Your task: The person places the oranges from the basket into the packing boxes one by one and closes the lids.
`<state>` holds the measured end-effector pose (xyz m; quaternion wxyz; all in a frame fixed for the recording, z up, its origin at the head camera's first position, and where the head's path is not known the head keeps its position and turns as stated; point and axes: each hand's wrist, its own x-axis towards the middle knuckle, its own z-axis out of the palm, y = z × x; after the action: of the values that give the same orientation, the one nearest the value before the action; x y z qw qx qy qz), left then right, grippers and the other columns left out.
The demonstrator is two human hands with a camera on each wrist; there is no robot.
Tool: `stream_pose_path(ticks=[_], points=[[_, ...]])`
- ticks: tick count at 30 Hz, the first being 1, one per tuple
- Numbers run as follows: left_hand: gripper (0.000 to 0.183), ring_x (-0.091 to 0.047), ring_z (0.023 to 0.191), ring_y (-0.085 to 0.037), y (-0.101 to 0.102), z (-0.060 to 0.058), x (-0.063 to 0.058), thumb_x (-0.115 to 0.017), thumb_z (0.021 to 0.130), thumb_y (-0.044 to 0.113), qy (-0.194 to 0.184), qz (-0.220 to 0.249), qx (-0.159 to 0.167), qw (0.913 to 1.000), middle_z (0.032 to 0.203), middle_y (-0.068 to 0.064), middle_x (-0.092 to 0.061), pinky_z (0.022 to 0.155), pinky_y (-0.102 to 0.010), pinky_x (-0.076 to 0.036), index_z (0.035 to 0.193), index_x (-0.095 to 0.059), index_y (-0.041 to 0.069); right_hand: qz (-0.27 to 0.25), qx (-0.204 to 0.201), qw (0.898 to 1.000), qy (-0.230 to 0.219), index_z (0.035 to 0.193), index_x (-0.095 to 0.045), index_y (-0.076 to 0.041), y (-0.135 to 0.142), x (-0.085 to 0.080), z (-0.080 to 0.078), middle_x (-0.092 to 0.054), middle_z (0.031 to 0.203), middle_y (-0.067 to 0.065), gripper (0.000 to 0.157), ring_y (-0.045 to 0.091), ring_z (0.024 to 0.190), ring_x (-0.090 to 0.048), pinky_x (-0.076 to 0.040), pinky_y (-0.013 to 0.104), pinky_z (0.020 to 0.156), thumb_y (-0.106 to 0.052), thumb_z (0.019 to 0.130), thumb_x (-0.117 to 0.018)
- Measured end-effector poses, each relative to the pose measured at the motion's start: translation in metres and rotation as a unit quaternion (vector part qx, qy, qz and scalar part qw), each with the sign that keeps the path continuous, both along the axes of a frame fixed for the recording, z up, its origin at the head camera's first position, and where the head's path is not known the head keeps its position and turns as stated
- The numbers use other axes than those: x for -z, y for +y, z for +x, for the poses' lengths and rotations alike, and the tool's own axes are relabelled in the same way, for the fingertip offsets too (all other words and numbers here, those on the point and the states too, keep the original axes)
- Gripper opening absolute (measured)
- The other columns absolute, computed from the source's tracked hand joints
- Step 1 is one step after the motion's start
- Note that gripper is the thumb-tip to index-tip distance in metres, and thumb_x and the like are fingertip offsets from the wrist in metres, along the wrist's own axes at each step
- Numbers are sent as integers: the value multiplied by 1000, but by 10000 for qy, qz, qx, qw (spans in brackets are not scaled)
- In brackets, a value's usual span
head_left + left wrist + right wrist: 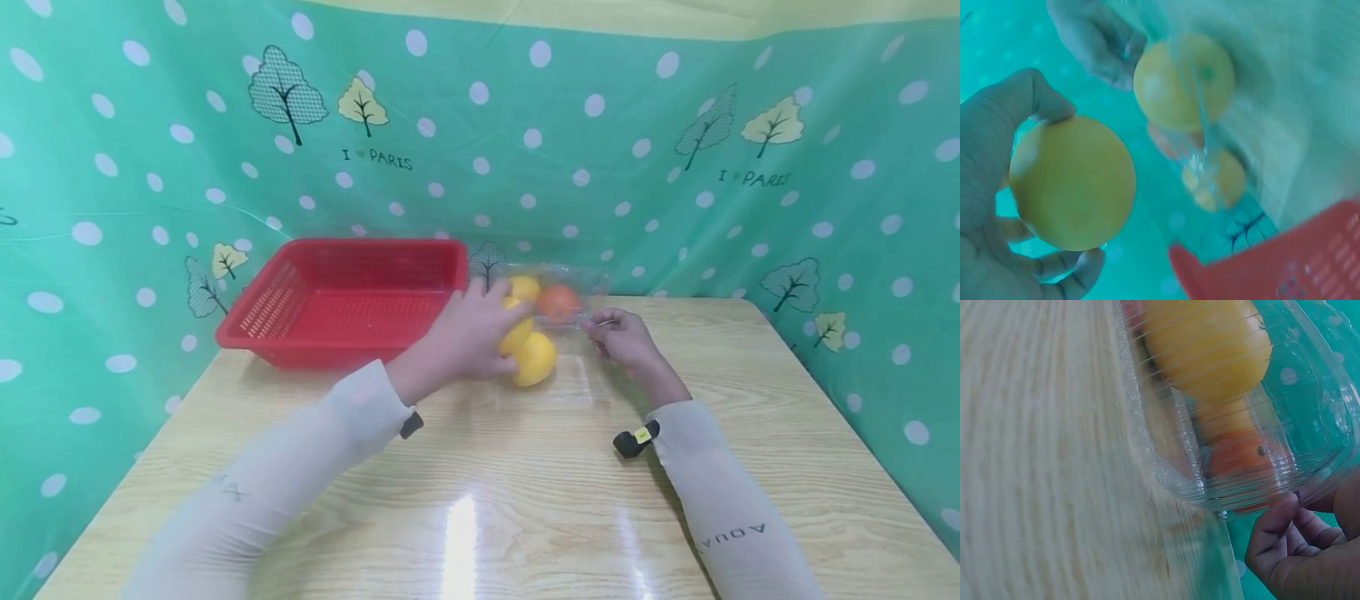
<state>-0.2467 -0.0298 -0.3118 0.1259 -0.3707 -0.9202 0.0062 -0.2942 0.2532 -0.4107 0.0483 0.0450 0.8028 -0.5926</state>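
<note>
My left hand (476,329) grips a round yellow fruit (1072,181), thumb on one side and fingertips curled on the other. In the head view this fruit overlaps a second yellow fruit (537,360) lying in the front part of a clear plastic clamshell box (1329,419). Farther back in the box are another yellow fruit (525,287) and a red-orange fruit (559,303). At the box's right side, my right hand (624,337) pinches the thin plastic rim between thumb and fingers. Through the ribbed plastic, the right wrist view shows a yellow fruit (1210,350) above the red-orange one.
A red plastic basket (352,354) with slotted sides stands left of the box, near the back of the wooden table (525,500). Behind hangs a green dotted cloth (480,183) with printed trees. Each wrist wears a small dark camera (633,442).
</note>
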Motion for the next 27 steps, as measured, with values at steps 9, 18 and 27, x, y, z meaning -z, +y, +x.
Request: stream_pose_path(ticks=[9,18,27], points=[[72,-53,111,-34,34,12,21,-72,82,50,435,-333,531,9971,135,-9,-52,88,-50,-48,148,-49,31,74,-42,10000,23,123,-55,-1,2,2,0,-60,98,11,29,18,81,-55,-51,29,68,-23,104,-60],[63,-47,126,-36,70,11,32,-72,85,47,-103,-214,737,9970,149,-10,-45,95,-52,-48,143,-54,28,145,-2,9999,90,124,-54,2,2,3,0,-60,93,3,36,11,74,-53,-48,26,65,-25,103,-62],[65,-47,126,-34,88,4,45,-69,89,58,-93,-203,687,9974,150,-9,-45,99,-50,-44,145,-51,30,108,-42,9998,170,124,-54,3,2,-1,2,-60,106,9,31,13,82,-59,-53,24,69,-19,103,-60]])
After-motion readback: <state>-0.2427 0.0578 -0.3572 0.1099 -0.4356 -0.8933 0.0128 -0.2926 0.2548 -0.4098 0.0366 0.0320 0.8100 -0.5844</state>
